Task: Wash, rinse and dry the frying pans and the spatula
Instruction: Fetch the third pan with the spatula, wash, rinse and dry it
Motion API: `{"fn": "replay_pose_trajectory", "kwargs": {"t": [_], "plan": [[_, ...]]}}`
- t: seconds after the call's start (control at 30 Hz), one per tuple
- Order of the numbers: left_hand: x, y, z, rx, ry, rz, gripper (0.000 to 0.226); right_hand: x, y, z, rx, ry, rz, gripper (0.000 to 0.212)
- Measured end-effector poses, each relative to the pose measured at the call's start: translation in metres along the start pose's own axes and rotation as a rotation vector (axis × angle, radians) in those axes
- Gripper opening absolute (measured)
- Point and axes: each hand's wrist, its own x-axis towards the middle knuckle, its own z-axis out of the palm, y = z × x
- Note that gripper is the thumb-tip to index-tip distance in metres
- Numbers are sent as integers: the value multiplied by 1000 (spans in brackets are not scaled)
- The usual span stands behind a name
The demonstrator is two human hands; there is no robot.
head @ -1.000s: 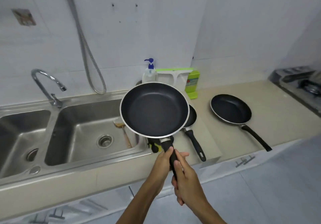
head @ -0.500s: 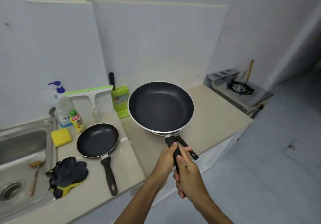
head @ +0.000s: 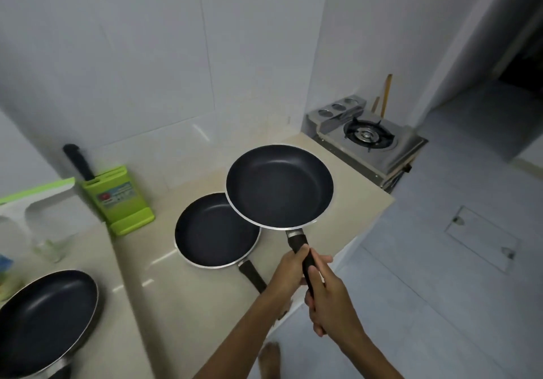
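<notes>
I hold a black frying pan (head: 279,186) with a silver rim in the air above the right end of the beige counter. My left hand (head: 289,274) grips the upper part of its black handle and my right hand (head: 326,296) grips the lower part. A second black pan (head: 213,231) lies on the counter just left of and below the held one, its handle partly hidden behind my left hand. A third black pan (head: 44,320) sits on the counter at the lower left. No spatula shows.
A green knife block (head: 117,199) with a black-handled knife stands by the wall. A green and white squeegee (head: 32,199) is at the left edge. A gas stove (head: 370,140) sits beyond the counter's right end. The counter edge (head: 373,217) drops to a tiled floor.
The view and the held pan have swung right, away from the sink. The sink, soap bottle, sponge and gloves have left the view. Both hands keep their grip on the handle.
</notes>
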Motion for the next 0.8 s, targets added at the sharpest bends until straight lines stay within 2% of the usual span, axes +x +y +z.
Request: {"fn": "replay_pose_trajectory", "kwargs": {"t": [0.13,0.3,0.5,0.67,0.8], "plan": [[73,2,10,-26,9,-86,46,65,17,-27,-43,-27,37,36],[150,10,9,56,83,-206,37,137,29,-50,-18,-73,93,37],[206,21,8,114,118,-246,20,207,50,-62,-48,-128,101,35],[259,23,23,93,195,-307,32,267,80,-79,-51,-185,37,32],[304,25,45,86,243,-328,29,317,118,-104,-75,-263,25,35]]}}
